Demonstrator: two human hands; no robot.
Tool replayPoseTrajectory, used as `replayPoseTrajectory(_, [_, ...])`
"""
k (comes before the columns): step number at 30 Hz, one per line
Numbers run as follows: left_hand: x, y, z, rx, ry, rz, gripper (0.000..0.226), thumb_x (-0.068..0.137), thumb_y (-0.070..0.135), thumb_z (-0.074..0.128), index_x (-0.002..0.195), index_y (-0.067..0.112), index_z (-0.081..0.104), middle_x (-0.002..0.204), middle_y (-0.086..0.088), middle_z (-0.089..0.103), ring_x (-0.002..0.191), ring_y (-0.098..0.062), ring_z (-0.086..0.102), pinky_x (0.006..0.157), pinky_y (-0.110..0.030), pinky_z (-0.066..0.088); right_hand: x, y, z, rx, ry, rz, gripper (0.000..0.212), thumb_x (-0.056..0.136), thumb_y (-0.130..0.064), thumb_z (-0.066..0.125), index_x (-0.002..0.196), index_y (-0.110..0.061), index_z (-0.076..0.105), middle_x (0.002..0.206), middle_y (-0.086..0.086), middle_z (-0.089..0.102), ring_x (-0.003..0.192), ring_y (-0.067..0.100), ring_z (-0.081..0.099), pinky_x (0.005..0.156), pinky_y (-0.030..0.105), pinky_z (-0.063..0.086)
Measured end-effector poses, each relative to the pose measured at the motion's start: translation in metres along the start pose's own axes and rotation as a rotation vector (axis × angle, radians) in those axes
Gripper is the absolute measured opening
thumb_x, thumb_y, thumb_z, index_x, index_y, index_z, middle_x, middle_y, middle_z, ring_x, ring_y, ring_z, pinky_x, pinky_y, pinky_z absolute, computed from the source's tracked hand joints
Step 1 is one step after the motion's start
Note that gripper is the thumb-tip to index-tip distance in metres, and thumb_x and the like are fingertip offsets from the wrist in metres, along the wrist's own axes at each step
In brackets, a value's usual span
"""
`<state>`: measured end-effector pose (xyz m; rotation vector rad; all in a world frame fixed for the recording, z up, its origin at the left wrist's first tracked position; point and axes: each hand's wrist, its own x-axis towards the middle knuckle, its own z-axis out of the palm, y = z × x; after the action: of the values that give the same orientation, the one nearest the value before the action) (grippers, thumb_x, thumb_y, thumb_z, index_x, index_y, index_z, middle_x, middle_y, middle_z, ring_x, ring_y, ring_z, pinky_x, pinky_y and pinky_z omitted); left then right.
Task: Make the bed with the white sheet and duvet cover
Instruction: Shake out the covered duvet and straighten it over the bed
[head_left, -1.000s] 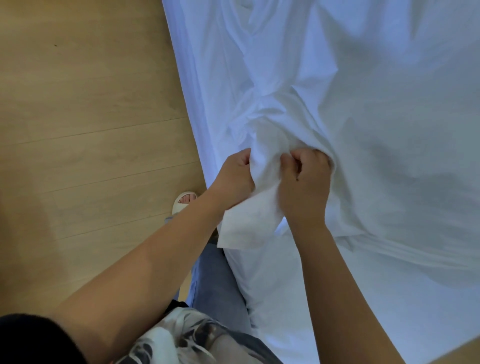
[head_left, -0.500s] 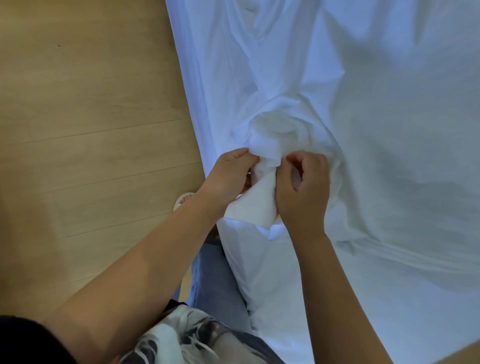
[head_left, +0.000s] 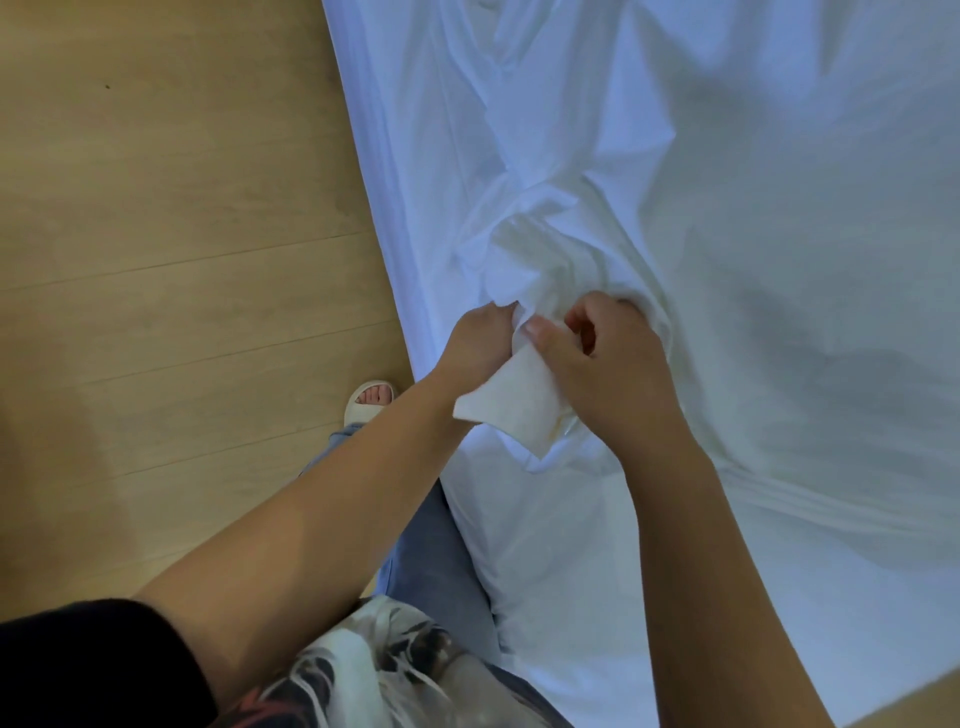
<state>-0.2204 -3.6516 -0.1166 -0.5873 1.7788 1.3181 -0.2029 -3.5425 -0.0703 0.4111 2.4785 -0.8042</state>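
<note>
A white duvet cover (head_left: 753, 218) lies rumpled across the bed, bunched into folds near the bed's left edge. A corner of the white fabric (head_left: 514, 410) sticks out toward me between my hands. My left hand (head_left: 475, 345) grips the bunched cloth from the left side. My right hand (head_left: 608, 364) pinches the same corner from the right, thumb on top, fingers curled. Beneath it a white sheet (head_left: 561, 561) covers the mattress (head_left: 374, 156) down to its side.
Light wooden floor (head_left: 166, 260) runs along the left of the bed. My foot in a pale sandal (head_left: 369, 400) stands close to the bed's side, with my jeans-clad leg (head_left: 426, 551) against the mattress edge.
Both hands stayed on the fabric corner and worked it; the loose flap below them shortened, then hung out a little again. My right hand's fingers have shifted their pinch.
</note>
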Motion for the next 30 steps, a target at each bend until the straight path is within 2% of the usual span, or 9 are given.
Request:
replayPoseTrajectory(2, [-0.001, -0.007, 0.004, -0.364, -0.088, -0.104, 0.012, 0.086, 0.006, 0.051, 0.074, 0.008, 0.050, 0.087, -0.019, 0.055, 0.085, -0.027, 0.056, 0.071, -0.015, 0.040, 0.001, 0.003, 0.004, 0.000, -0.018, -0.004, 0.028, 0.082, -0.040, 0.067, 0.087, -0.018, 0.050, 0.089, -0.006, 0.045, 0.072, 0.005, 0.045, 0.062, 0.014, 0.033])
replayPoseTrajectory(5, [-0.001, -0.020, 0.005, -0.756, -0.175, -0.118, 0.033, 0.074, 0.011, 0.055, 0.104, -0.003, 0.061, 0.097, -0.021, 0.061, 0.090, -0.030, 0.056, 0.086, -0.038, 0.046, 0.003, 0.009, 0.003, -0.028, -0.040, 0.002, 0.022, 0.082, -0.024, 0.067, 0.093, -0.015, 0.051, 0.099, -0.002, 0.043, 0.085, 0.015, 0.050, 0.065, 0.019, 0.034])
replayPoseTrajectory(12, [0.005, -0.023, 0.007, -0.747, 0.074, -0.151, 0.027, 0.093, -0.003, 0.037, 0.113, 0.005, 0.054, 0.108, -0.014, 0.064, 0.099, -0.031, 0.064, 0.086, -0.045, 0.055, -0.002, 0.013, 0.004, -0.501, -0.055, -0.065, 0.020, 0.090, -0.021, 0.054, 0.100, -0.004, 0.056, 0.115, 0.010, 0.048, 0.109, 0.026, 0.046, 0.070, 0.024, 0.027])
replayPoseTrajectory(15, [0.011, -0.020, 0.006, -0.734, 0.076, -0.177, 0.028, 0.094, 0.000, 0.034, 0.111, 0.005, 0.055, 0.109, -0.015, 0.064, 0.101, -0.033, 0.062, 0.090, -0.047, 0.053, -0.003, 0.012, 0.012, -0.327, 0.014, -0.233, 0.021, 0.085, -0.017, 0.064, 0.096, -0.002, 0.056, 0.101, 0.008, 0.048, 0.098, 0.023, 0.045, 0.071, 0.018, 0.023])
replayPoseTrajectory(18, [0.015, -0.018, 0.005, -0.694, 0.050, -0.134, 0.029, 0.093, 0.002, 0.037, 0.118, 0.003, 0.053, 0.092, -0.011, 0.062, 0.084, -0.025, 0.061, 0.077, -0.038, 0.053, -0.003, 0.009, 0.018, -0.117, -0.016, -0.210, 0.026, 0.086, -0.017, 0.065, 0.103, 0.000, 0.054, 0.096, 0.000, 0.044, 0.090, 0.015, 0.042, 0.076, 0.018, 0.029])
replayPoseTrajectory(20, [0.015, -0.017, 0.005, -0.640, 0.027, -0.091, 0.033, 0.092, 0.003, 0.039, 0.122, 0.003, 0.050, 0.081, -0.008, 0.057, 0.074, -0.021, 0.057, 0.068, -0.034, 0.050, 0.000, 0.011, 0.018, -0.106, -0.042, -0.170, 0.024, 0.088, -0.020, 0.062, 0.103, -0.002, 0.054, 0.095, 0.001, 0.047, 0.086, 0.016, 0.045, 0.071, 0.022, 0.032])
replayPoseTrajectory(23, [0.014, -0.014, 0.004, -0.546, 0.054, -0.010, 0.027, 0.091, 0.002, 0.043, 0.116, 0.009, 0.051, 0.097, -0.008, 0.062, 0.087, -0.020, 0.061, 0.076, -0.032, 0.055, 0.005, 0.010, 0.016, -0.120, -0.060, -0.177, 0.018, 0.089, -0.026, 0.061, 0.081, -0.014, 0.050, 0.080, -0.005, 0.047, 0.071, 0.009, 0.041, 0.061, 0.020, 0.030])
replayPoseTrajectory(26, [0.021, -0.010, -0.003, -0.411, 0.149, 0.156, 0.014, 0.090, 0.000, 0.043, 0.097, 0.012, 0.046, 0.081, 0.000, 0.052, 0.066, -0.010, 0.048, 0.050, -0.015, 0.043, 0.006, 0.010, 0.016, -0.159, -0.053, -0.198, 0.041, 0.093, -0.024, 0.055, 0.063, -0.025, 0.029, 0.063, -0.010, 0.036, 0.058, 0.005, 0.037, 0.056, 0.012, 0.032])
replayPoseTrajectory(30, [0.033, -0.008, -0.006, -0.215, 0.285, 0.280, 0.014, 0.091, 0.004, 0.046, 0.096, 0.015, 0.039, 0.074, 0.009, 0.044, 0.061, -0.004, 0.040, 0.051, -0.012, 0.035, 0.011, 0.008, 0.015, -0.161, 0.005, -0.213, 0.043, 0.092, -0.018, 0.053, 0.058, -0.020, 0.026, 0.054, -0.005, 0.033, 0.050, 0.011, 0.033, 0.052, 0.016, 0.029])
